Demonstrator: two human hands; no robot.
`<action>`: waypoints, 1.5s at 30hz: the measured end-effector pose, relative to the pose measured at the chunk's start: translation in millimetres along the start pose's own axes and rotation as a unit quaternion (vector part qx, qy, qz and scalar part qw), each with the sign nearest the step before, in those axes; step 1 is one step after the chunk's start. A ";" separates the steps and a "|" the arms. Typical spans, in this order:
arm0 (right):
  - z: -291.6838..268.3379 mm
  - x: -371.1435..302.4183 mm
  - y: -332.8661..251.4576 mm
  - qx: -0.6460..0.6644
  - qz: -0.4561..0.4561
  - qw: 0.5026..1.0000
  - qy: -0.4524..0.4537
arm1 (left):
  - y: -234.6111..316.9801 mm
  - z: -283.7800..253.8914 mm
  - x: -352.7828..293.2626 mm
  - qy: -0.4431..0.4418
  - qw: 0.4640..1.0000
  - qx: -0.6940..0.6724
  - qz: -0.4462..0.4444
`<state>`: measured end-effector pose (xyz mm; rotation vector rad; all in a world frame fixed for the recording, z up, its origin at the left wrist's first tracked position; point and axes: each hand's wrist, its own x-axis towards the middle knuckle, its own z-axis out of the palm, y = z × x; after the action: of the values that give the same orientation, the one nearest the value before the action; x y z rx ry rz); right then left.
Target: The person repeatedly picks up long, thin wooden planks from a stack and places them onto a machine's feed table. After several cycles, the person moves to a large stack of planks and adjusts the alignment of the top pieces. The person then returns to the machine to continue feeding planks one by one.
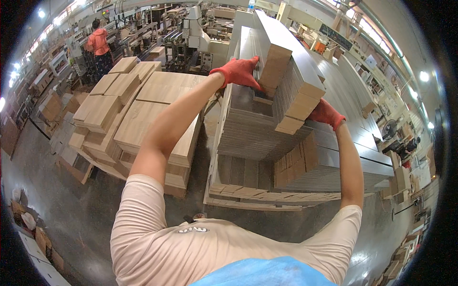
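Note:
My left hand [240, 73], in a red glove, presses against the left side of a stack of long grey-faced boards [272, 59], thumb and fingers spread along it. My right hand [326, 115], gloved in red too, grips the right side of the neighbouring board stack [301, 97], its fingertips partly hidden. Pale brown end faces of both stacks point toward me. The two stacks stand side by side, leaning slightly, on a large pile of similar boards [262, 136]. Lower down sits a shorter group of boards with brown ends [296, 162].
Light wood panels [164, 88] are piled to my left, beyond a narrow floor gap. A wooden pallet [257, 205] lies under the grey boards. Machinery [193, 35] stands behind. Far left, a person in an orange top [98, 42] stands by a machine. A fan [389, 128] is at right.

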<state>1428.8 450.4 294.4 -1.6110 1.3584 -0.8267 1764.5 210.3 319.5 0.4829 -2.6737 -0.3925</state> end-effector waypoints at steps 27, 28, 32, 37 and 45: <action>108.3 -56.8 -107.2 -0.441 -0.063 0.894 0.048 | -11.6 33.2 -12.2 0.071 0.996 -0.024 0.051; 113.4 -53.8 -108.4 -0.412 -0.077 0.907 0.047 | -16.2 36.0 -8.4 0.085 0.995 -0.017 0.058; 122.7 -39.9 -86.9 -0.232 -0.073 0.965 0.102 | -18.5 37.4 -0.2 0.100 0.993 -0.042 0.046; 121.8 -34.7 -89.5 -0.414 -0.070 0.901 0.110 | -15.9 28.1 6.0 0.095 0.995 -0.005 0.004; 144.2 -24.3 -96.5 -0.440 -0.097 0.865 0.219 | -18.9 31.0 18.6 0.111 0.993 -0.020 -0.042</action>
<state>1592.5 506.0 322.2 -2.3803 2.1197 -0.7521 1740.5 192.3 291.9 0.5927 -2.4323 -0.3910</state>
